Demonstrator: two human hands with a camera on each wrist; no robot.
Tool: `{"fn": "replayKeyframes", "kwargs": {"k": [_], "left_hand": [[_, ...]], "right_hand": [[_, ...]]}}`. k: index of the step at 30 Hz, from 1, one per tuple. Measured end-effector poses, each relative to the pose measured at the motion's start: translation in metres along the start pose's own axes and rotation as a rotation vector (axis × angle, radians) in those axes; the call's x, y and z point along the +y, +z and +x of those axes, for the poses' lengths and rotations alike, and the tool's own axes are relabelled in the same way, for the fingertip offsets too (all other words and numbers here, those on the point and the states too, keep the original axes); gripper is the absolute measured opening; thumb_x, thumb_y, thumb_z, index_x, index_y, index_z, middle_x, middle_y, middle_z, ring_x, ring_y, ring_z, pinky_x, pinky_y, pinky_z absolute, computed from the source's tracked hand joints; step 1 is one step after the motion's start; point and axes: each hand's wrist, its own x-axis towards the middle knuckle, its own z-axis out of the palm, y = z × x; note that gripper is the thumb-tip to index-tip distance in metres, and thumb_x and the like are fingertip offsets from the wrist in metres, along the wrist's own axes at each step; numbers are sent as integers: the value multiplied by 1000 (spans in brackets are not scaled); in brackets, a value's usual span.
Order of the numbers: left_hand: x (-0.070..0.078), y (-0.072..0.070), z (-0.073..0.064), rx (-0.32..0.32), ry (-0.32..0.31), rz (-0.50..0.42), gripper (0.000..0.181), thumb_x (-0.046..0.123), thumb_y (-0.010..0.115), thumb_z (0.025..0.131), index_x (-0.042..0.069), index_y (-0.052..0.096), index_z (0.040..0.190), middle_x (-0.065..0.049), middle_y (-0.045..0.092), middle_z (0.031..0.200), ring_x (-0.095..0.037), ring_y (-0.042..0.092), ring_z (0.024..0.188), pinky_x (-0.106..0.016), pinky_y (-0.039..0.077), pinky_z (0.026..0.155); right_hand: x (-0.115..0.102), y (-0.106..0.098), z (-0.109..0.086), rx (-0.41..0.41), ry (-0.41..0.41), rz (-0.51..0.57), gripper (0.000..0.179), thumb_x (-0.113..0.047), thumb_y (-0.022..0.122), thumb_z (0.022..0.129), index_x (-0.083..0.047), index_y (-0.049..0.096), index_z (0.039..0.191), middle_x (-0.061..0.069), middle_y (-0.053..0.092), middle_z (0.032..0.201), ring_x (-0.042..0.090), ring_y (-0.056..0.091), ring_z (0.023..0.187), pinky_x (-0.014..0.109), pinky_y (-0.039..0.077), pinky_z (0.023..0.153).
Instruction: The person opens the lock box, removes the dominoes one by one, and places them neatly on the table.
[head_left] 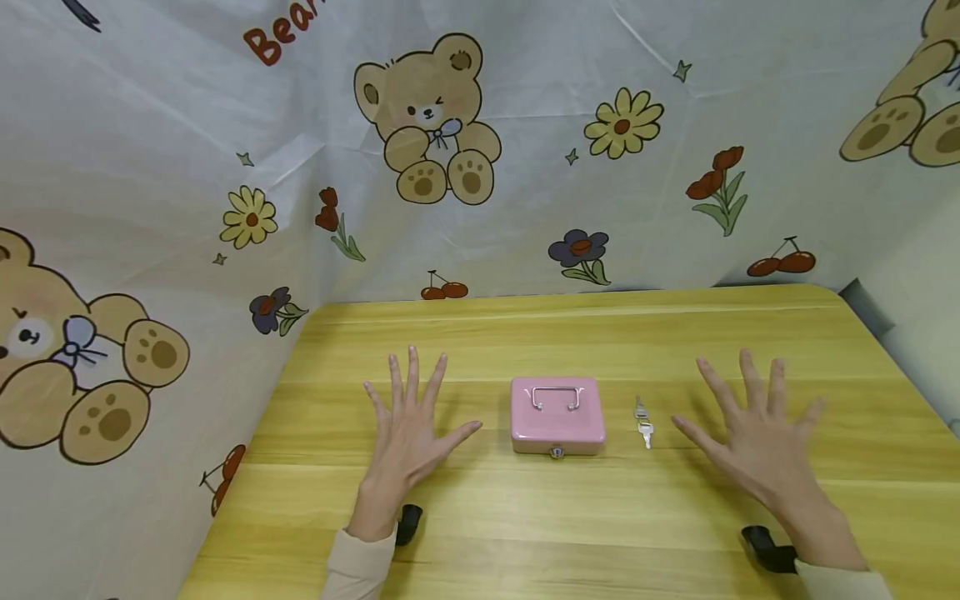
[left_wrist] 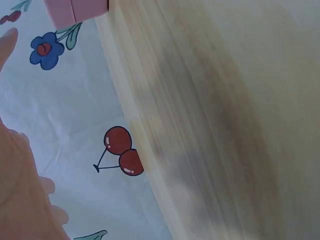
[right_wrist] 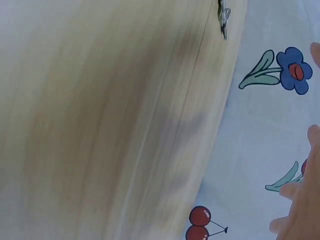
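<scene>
Pink, glossy and rectangular, a small lidded box (head_left: 557, 421) with a silver wire handle (head_left: 555, 390) sits upright on a yellow wood-grain tabletop (head_left: 570, 533), between the person's hands. Its round silver lock (head_left: 557, 453) faces the person, an orientation judged to favour access to the keyway. Two silver metal keys (head_left: 646, 431) lie flat in a rough line just beside the box, on its right; this placement appears deliberate, leaving them separate and easy to pick up. Whether they are joined cannot be determined.

The left hand (head_left: 407, 440) is near the box, fingers and thumb spread apart, holding nothing. The right hand (head_left: 767, 446) is likewise splayed and unladen, nearest the keys. Both stand apart from the items, presumably to leave them unobstructed. Contact between either hand and the tabletop cannot be confirmed.
</scene>
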Motion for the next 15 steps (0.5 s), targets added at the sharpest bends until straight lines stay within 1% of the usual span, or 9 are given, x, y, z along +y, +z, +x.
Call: {"fn": "replayKeyframes", "kwargs": {"k": [2,4,6,7,9,11,12,13,15], "left_hand": [[3,1,1,-19,-2,-17,108,78,60,86,29,12,170,-19,0,174,-47,-6,158,-88,1,114],[8,1,4,-53,-7,-64,109,79,58,87,31,7,170,-14,-7,175,-42,-11,158,-85,0,117],[14,2,7,-95,-11,-140,109,79,58,88,34,1,169,-9,-13,174,-36,-15,159,-79,0,121],[17,3,9,-119,-13,-182,109,79,58,88,35,-1,169,-7,-15,174,-32,-16,159,-76,-1,123],[25,4,13,-165,-13,-264,111,78,59,88,38,-6,168,-3,-17,173,-26,-18,158,-68,-1,127],[32,5,16,-198,-2,-344,113,76,63,87,39,-9,167,0,-17,174,-24,-15,159,-60,0,130],[36,7,18,-205,5,-379,116,74,66,87,37,-8,167,0,-15,174,-24,-12,160,-59,4,131],[40,8,19,-215,12,-410,118,72,69,86,36,-9,167,1,-14,174,-24,-10,160,-58,7,131],[47,11,22,-224,30,-472,124,68,74,83,33,-8,168,2,-10,175,-25,-3,161,-57,12,131]], "right_hand": [[-3,1,0,-7,-4,23,92,-64,59,96,-34,12,169,28,2,172,58,-12,153,94,-17,100],[-7,2,0,-18,-2,54,91,-62,60,97,-33,13,169,29,8,171,60,-7,152,95,-12,101],[-14,2,2,-39,-4,99,89,-58,62,98,-30,16,169,31,16,168,63,4,151,97,-1,102],[-18,3,3,-57,-6,141,88,-55,63,99,-26,18,169,33,20,166,65,11,148,97,6,102],[-26,4,6,-87,-8,203,86,-48,65,101,-18,22,168,37,30,159,66,26,142,93,21,102],[-34,7,8,-113,-5,251,83,-43,67,101,-8,28,165,41,38,151,66,38,133,87,33,101],[-39,9,10,-123,2,271,81,-41,67,102,-4,30,163,41,42,147,65,42,129,84,37,99],[-42,11,11,-129,12,280,80,-41,67,102,-1,33,162,41,45,144,65,45,126,82,40,99],[-49,16,12,-127,35,263,78,-41,69,101,3,38,157,40,50,139,63,49,122,78,44,98]]}}
